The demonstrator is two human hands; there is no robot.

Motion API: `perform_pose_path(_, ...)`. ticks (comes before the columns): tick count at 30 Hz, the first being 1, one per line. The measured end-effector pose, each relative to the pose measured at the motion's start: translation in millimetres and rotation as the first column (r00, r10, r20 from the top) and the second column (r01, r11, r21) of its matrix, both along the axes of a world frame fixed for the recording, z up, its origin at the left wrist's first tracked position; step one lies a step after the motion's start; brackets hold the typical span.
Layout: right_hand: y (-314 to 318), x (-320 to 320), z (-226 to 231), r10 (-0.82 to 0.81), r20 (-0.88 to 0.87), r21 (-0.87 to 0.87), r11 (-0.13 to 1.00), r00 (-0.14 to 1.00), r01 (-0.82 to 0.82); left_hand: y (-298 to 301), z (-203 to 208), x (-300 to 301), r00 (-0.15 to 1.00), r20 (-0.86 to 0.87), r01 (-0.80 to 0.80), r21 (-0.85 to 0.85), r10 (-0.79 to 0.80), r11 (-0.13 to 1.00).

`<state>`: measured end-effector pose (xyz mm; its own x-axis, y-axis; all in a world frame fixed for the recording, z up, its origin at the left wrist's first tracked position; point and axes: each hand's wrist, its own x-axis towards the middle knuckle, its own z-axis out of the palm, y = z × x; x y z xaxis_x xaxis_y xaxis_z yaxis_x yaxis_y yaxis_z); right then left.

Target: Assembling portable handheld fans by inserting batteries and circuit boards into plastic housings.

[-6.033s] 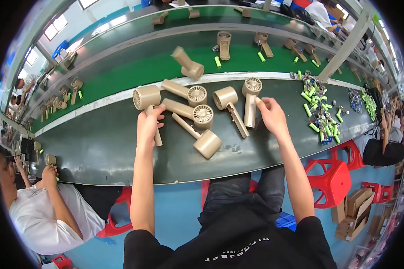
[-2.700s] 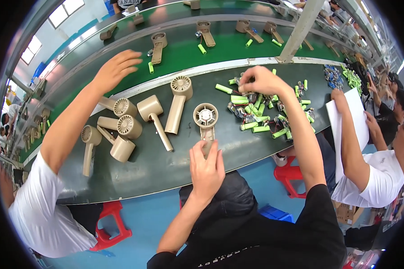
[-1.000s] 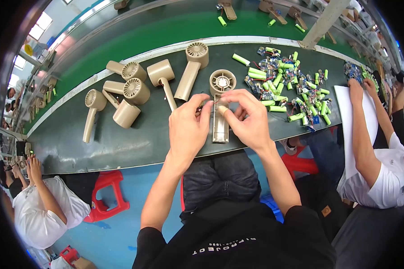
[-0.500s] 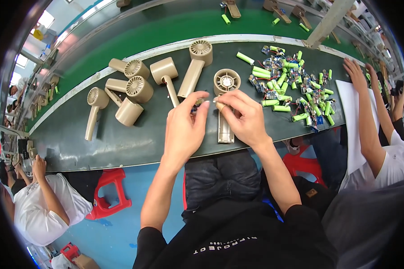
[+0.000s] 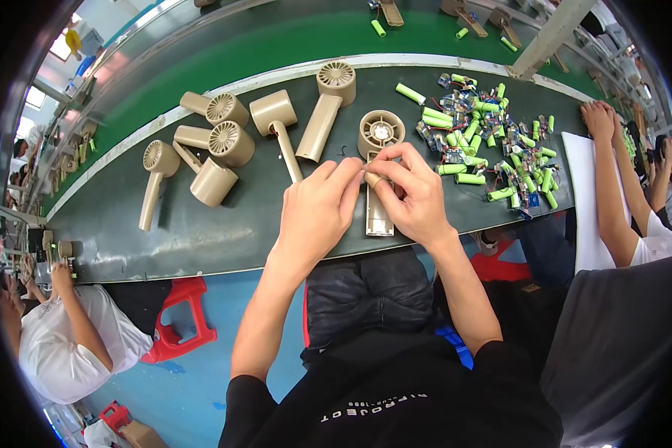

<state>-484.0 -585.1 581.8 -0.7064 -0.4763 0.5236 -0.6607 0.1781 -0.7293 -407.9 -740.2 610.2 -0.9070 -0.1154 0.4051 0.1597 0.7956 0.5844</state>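
Note:
A beige handheld fan [image 5: 381, 125] lies in front of me, its round head away from me and its handle opened up as a trough [image 5: 379, 218]. Over the upper part of that handle, my left hand [image 5: 315, 213] and my right hand [image 5: 413, 198] meet at the fingertips. Both are closed in a pinch. What they hold is small and mostly covered by the fingers, so I cannot make it out. Left of my left hand lies another beige fan [image 5: 273, 113] with a narrow bare stem.
Several beige fans [image 5: 231, 143] lie on the dark bench [image 5: 119, 250] to the left. To the right is a heap of green battery cells with circuit boards [image 5: 470, 142]. Beyond the bench runs a green belt [image 5: 291, 45]. Co-workers sit either side; a metal post [image 5: 552, 37] stands far right.
My fingertips have come together, hiding the small parts that showed between them. The right co-worker's hands have drawn together.

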Motion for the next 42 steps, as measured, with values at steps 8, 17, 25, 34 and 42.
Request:
perform_pose_path(8,0,-1,3,-0.013,-0.13,0.026,1.0,0.991,0.017,-4,12,-15,0.931,0.362,-0.216,0.426,0.053,0.879)
perform_pose_path(17,-3,-12,7,-0.058,-0.396,0.064,0.994,0.916,0.09,-13,13,-7,0.851,0.467,-0.234,0.747,-0.241,0.622)
perform_pose_path(25,-3,-12,4,-0.106,-0.366,0.04,0.991,0.925,0.129,1,-16,6,0.993,0.099,0.003,0.495,-0.06,0.869)
perform_pose_path(34,-5,-11,3,-0.077,-0.326,0.026,0.996,0.942,0.09,9,-21,1,0.999,0.03,0.011,0.42,-0.026,0.907)
perform_pose_path(42,-5,-10,1,-0.083,-0.321,0.018,0.995,0.943,0.094,11,-28,0,0.992,-0.125,0.047,0.297,-0.01,0.954)
